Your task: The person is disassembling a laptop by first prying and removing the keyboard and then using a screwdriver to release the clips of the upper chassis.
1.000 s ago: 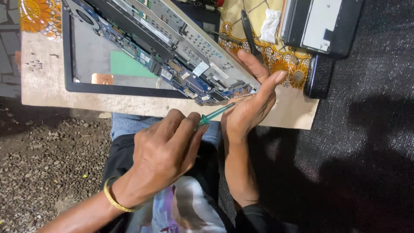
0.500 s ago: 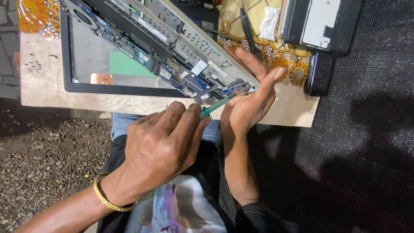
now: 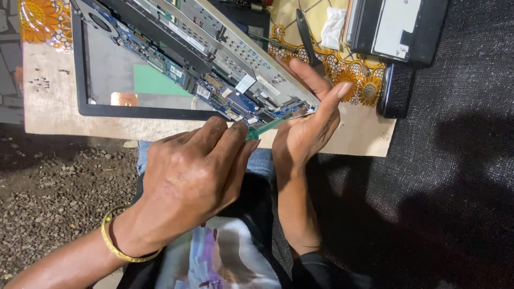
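At the laptop's (image 3: pixel 214 59) near corner, your left hand (image 3: pixel 187 182), now closer, grips the green screwdriver (image 3: pixel 267 127); your right hand (image 3: pixel 310 123), fingers spread, braces the chassis.

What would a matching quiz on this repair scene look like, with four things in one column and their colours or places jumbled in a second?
Things:
1. screwdriver
2. bangle
3. right hand
4. flowered cloth

Descriptions:
A. gold, round the left wrist
B. yellow and orange, spread on the board
C. green handle, gripped by the left hand
D. steadying the corner of the opened laptop

Pairs: 1-C, 2-A, 3-D, 4-B
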